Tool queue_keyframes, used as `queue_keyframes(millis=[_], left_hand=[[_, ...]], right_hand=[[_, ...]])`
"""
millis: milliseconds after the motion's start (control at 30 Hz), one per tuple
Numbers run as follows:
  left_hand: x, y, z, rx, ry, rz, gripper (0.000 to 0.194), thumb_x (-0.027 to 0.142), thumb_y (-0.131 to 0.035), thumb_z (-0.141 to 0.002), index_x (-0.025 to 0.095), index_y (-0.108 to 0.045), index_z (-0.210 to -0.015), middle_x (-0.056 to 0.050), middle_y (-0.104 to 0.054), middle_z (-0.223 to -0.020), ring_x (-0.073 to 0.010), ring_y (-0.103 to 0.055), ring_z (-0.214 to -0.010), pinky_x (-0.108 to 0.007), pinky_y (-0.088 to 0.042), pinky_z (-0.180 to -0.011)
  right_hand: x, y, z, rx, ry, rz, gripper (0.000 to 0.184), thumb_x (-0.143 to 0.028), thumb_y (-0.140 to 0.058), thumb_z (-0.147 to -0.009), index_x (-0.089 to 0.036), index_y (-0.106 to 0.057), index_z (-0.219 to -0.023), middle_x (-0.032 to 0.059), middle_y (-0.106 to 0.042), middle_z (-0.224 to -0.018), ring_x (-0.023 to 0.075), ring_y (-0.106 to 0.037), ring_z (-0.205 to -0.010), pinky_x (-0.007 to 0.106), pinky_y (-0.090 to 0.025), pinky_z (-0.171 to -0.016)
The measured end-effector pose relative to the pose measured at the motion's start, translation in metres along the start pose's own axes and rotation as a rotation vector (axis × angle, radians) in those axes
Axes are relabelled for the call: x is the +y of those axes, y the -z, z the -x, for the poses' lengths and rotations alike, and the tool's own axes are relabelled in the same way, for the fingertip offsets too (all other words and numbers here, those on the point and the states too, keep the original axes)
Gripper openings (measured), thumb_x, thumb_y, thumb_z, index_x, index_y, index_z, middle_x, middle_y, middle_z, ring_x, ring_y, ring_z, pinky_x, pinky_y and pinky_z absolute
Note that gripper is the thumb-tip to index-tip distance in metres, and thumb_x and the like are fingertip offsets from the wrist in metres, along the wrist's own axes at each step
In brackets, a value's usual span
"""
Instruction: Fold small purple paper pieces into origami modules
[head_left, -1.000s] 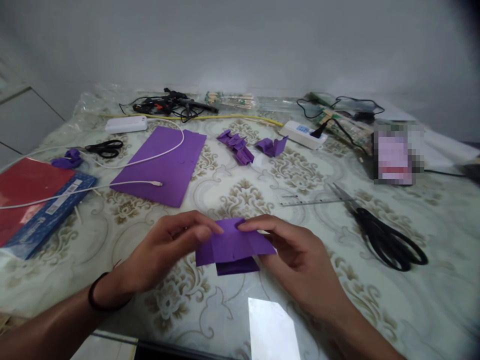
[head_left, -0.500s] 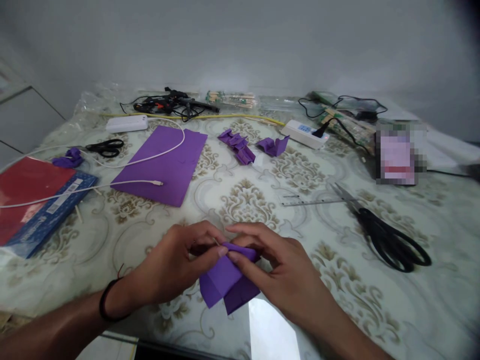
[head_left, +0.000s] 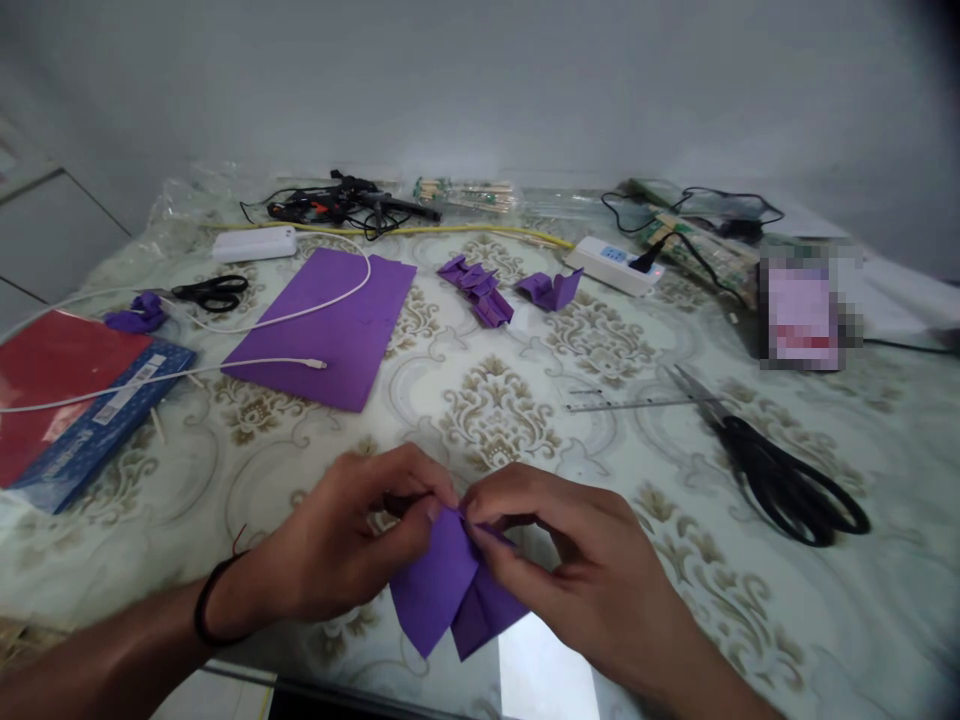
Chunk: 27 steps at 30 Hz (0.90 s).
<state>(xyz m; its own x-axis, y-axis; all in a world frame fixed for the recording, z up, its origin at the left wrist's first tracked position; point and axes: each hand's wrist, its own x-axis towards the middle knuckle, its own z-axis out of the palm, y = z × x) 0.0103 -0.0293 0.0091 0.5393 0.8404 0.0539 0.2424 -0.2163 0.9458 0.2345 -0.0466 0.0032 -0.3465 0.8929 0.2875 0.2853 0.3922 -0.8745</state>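
Between my two hands hangs a folded piece of purple paper (head_left: 435, 590), its creased flaps pointing down toward the table's front edge. My left hand (head_left: 367, 530) pinches its upper edge with thumb and index finger; a dark band circles that wrist. Close beside it, my right hand (head_left: 555, 550) pinches the same paper at the top, thumb in front. The fingertips of both hands almost meet. Part of the paper's right side is covered by my right hand.
Purple sheets (head_left: 322, 330) lie beyond my left hand, crossed by a white cable (head_left: 285, 365). Folded purple pieces (head_left: 480, 290) rest farther back. Large scissors (head_left: 787, 480) and a clear ruler (head_left: 630, 403) are at right. A power strip (head_left: 611, 265), smaller scissors (head_left: 214, 293) and a red-and-blue packet (head_left: 97, 420) lie around.
The paper's front flap has swung lower and the piece has spread wider. My right hand's fingers have drawn in and lowered onto its top edge. The view has shifted slightly.
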Motion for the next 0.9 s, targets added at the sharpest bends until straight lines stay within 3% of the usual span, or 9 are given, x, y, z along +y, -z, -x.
queue_keyframes(millis=[133,333,433,600,733,900], left_hand=[[0.001,0.003,0.001,0.064,-0.055,-0.025,0.021,0.007,-0.055,-0.098,0.022,-0.068,-0.101,0.003,-0.073,-0.082,-0.0103,-0.061,-0.066,-0.019,-0.045,-0.059],[0.003,0.006,0.005,0.031,-0.043,0.061,0.011,0.014,-0.063,-0.098,0.022,-0.070,-0.101,0.000,-0.076,-0.085,-0.0134,-0.070,-0.074,-0.021,-0.056,-0.067],[0.002,0.003,0.005,0.070,-0.028,0.071,0.006,0.018,-0.072,-0.096,0.022,-0.070,-0.099,0.000,-0.078,-0.086,-0.0140,-0.073,-0.076,-0.021,-0.058,-0.069],[0.002,-0.002,0.002,0.139,-0.073,0.007,0.011,0.016,-0.073,-0.096,0.023,-0.069,-0.103,0.003,-0.080,-0.087,-0.0109,-0.076,-0.074,-0.016,-0.059,-0.067],[0.003,-0.004,0.001,0.175,-0.118,-0.106,0.017,0.014,-0.076,-0.095,0.025,-0.074,-0.107,0.004,-0.083,-0.097,-0.0097,-0.079,-0.081,-0.014,-0.060,-0.074],[0.004,-0.002,-0.003,0.126,0.049,-0.085,0.010,0.020,-0.077,-0.095,0.026,-0.080,-0.103,0.006,-0.084,-0.088,-0.0098,-0.078,-0.077,-0.014,-0.057,-0.070]], right_hand=[[0.000,0.003,0.000,0.000,0.179,0.022,0.036,0.002,-0.058,-0.087,-0.022,-0.077,-0.107,0.0036,-0.079,-0.099,0.0143,-0.077,-0.084,0.023,-0.061,-0.072],[-0.003,0.006,-0.002,0.062,0.228,0.089,0.030,0.001,-0.060,-0.091,-0.022,-0.079,-0.098,0.0031,-0.078,-0.097,0.0110,-0.077,-0.079,0.018,-0.059,-0.066],[-0.004,0.007,-0.002,0.078,0.206,0.091,0.030,0.001,-0.061,-0.091,-0.022,-0.079,-0.095,0.0016,-0.078,-0.097,0.0094,-0.076,-0.081,0.016,-0.058,-0.070],[-0.005,0.005,0.001,0.040,0.113,0.014,0.026,-0.007,-0.058,-0.091,-0.023,-0.075,-0.101,0.0022,-0.075,-0.104,0.0131,-0.075,-0.092,0.021,-0.060,-0.080],[-0.003,-0.002,0.002,0.086,-0.057,0.028,0.012,-0.017,-0.072,-0.093,-0.026,-0.070,-0.100,-0.0034,-0.074,-0.091,0.0121,-0.073,-0.081,0.022,-0.057,-0.073],[-0.001,-0.005,0.001,0.130,-0.125,0.032,0.015,-0.015,-0.074,-0.093,-0.029,-0.072,-0.094,-0.0072,-0.073,-0.085,0.0099,-0.071,-0.075,0.019,-0.054,-0.070]])
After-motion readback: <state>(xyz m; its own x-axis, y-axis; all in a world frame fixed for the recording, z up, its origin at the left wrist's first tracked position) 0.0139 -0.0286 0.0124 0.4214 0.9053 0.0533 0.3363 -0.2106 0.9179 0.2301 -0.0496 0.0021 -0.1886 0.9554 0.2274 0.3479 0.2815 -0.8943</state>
